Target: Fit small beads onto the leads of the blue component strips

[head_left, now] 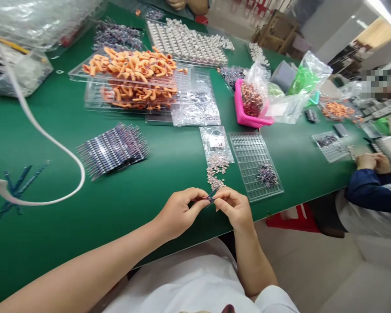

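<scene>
My left hand [179,214] and my right hand [237,208] meet above the front part of the green table [169,161]. Each is closed in a pinch, and between the fingertips are thin dark wires [211,198], crossing one another. Fingers hide part of the wires, so their ends are hard to make out. Just beyond the fingertips lies a scatter of small pale round pieces [217,171], spread from a clear plastic bag [217,141] with a white label. To the right, a clear ribbed tray [250,152] bears a small heap of dark wires [267,175].
Stacked clear trays of orange curved parts [133,65] stand at the back. Left of my hands lies a bundle of wires [114,150]; a white cable [74,191] loops nearby. A pink basket [241,115] sits back right. A co-worker's hands [373,161] are far right.
</scene>
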Available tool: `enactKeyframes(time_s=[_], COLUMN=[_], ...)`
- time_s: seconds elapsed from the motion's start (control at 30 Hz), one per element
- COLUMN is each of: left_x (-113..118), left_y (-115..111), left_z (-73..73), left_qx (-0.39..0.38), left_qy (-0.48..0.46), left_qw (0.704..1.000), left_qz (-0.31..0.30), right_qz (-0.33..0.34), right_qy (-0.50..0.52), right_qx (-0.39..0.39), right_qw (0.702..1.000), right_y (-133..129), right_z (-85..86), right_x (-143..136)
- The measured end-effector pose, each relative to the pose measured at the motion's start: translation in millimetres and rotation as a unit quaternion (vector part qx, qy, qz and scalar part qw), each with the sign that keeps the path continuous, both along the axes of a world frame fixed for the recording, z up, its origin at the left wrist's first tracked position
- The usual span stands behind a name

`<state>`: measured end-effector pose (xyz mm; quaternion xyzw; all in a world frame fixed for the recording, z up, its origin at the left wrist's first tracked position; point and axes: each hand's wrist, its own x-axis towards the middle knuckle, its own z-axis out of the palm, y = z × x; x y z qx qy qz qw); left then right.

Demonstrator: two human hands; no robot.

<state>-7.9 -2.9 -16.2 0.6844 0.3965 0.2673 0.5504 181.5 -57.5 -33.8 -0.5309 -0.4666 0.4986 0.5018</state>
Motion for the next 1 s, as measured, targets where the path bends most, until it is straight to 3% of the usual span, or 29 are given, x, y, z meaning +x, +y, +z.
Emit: enactKeyframes(time_s=[0.2,0.37,0.5,0.57,0.63,0.7,0.77,0.9,1.0], left_x=[-3.5,-3.2,-1.4,-1.2,-1.4,-1.3,-0.6,1.0,1.5], left_y=[1.7,0.6,0.5,2.1,4.0,5.3,5.7,5.4,5.2], left_z=[-1.0,5.2,5.2,2.4,-0.4,-2.2,-2.5,-2.5,-4.7], left_qx=[0.037,0.006,-0.035,-0.060,-0.084,-0.100,-0.108,-0.111,-0.117], left_qy=[0.023,0.017,0.020,0.017,0.012,0.007,0.006,0.000,-0.012], left_qw=[0.998,0.996,0.996,0.997,0.996,0.995,0.994,0.994,0.993], left_qz=[-0.048,-0.093,-0.080,-0.054,-0.029,-0.014,-0.008,-0.005,-0.001], right_qz=[0.042,0.058,0.039,-0.011,-0.115,-0.225,-0.289,-0.233,-0.181], right_qy=[0.052,0.068,-0.010,-0.100,-0.223,-0.347,-0.425,-0.506,-0.546], right_qx=[-0.055,-0.054,-0.017,0.017,0.053,0.057,0.060,0.051,0.050], right_qw=[0.996,0.994,0.999,0.995,0.967,0.909,0.856,0.829,0.817], right_y=[4.8,0.2,-9.8,-12.7,-11.0,-3.7,8.6,36.8,47.1], right_z=[1.5,4.0,13.3,21.3,29.9,36.9,40.2,35.0,28.0], right_x=[8.3,7.7,18.3,38.7,70.2,107.5,143.3,190.9,201.2])
